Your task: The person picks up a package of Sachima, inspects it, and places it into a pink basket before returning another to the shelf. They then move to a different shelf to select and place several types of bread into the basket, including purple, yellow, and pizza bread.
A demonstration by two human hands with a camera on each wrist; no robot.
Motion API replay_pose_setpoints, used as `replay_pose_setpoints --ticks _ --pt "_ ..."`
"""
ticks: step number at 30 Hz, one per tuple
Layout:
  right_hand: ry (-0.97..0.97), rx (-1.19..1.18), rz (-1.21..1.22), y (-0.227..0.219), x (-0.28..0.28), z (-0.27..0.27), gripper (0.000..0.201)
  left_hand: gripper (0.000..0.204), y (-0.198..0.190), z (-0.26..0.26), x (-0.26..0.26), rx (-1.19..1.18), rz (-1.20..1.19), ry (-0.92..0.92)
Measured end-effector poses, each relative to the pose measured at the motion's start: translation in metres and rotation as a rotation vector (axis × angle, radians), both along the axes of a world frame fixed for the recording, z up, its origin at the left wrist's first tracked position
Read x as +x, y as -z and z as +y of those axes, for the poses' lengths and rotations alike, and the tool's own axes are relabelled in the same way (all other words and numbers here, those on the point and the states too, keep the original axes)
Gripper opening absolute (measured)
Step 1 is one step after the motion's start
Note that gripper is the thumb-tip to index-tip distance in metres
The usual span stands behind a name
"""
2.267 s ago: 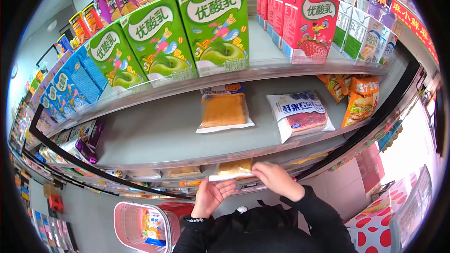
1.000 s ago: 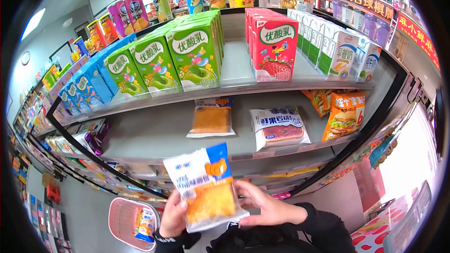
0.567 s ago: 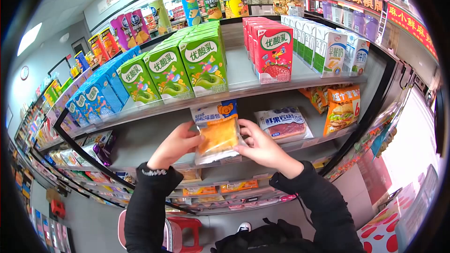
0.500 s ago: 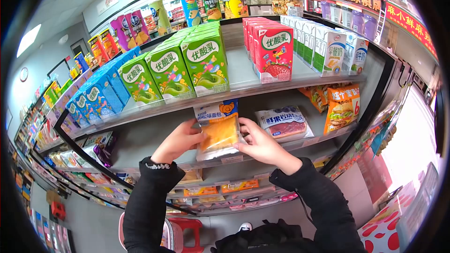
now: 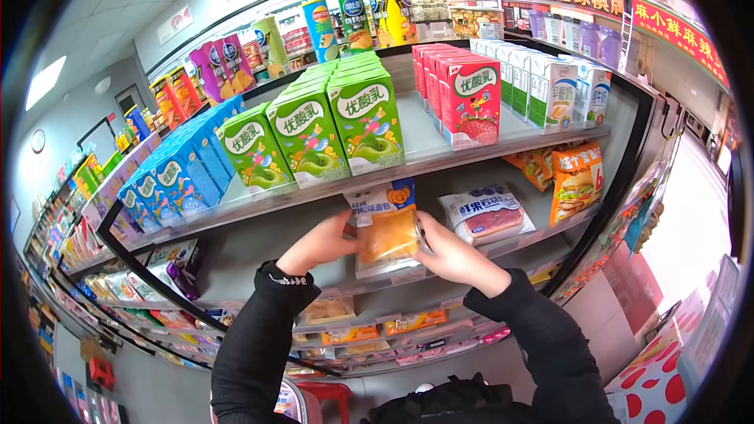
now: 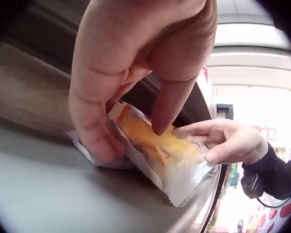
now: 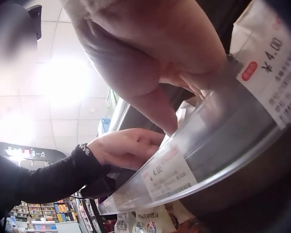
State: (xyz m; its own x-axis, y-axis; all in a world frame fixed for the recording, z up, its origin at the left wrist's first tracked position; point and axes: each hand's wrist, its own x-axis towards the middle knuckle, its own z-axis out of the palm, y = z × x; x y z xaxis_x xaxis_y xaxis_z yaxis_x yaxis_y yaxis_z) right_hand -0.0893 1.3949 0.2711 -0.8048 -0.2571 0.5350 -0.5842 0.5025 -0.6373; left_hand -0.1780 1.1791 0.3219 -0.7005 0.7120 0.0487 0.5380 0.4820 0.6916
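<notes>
A clear-and-white bag of sliced bread with a blue corner lies on the middle shelf, near its front edge. My left hand holds the bag's left side; in the left wrist view its thumb and fingers are bent around the bag's side. From the right, my right hand holds the other side, its thumb on top near the lower corner. In the right wrist view the shelf's clear price strip covers most of the bag. The similar bread bag seen earlier at this spot is hidden.
To the right lie a purple-and-white bread bag and orange burger snack bags. Green drink cartons and red cartons stand on the shelf above. A pink basket and red stool are below on the floor.
My hands have raised the bread bag from the lower shelf and brought it forward onto the middle shelf, over where the similar bag lay. In the last half second it has barely moved.
</notes>
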Motion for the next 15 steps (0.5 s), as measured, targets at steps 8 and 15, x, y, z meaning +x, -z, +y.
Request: replay_pose_setpoints --ticks 8,15 --pt "0.242 0.318 0.097 -0.002 0.027 -0.002 0.055 0.053 0.005 -0.006 0.019 0.134 -0.108 0.143" --pt "0.034 0.214 0.072 -0.022 0.09 0.01 0.04 0.049 0.012 -0.02 0.097 0.599 -0.198 -0.08"
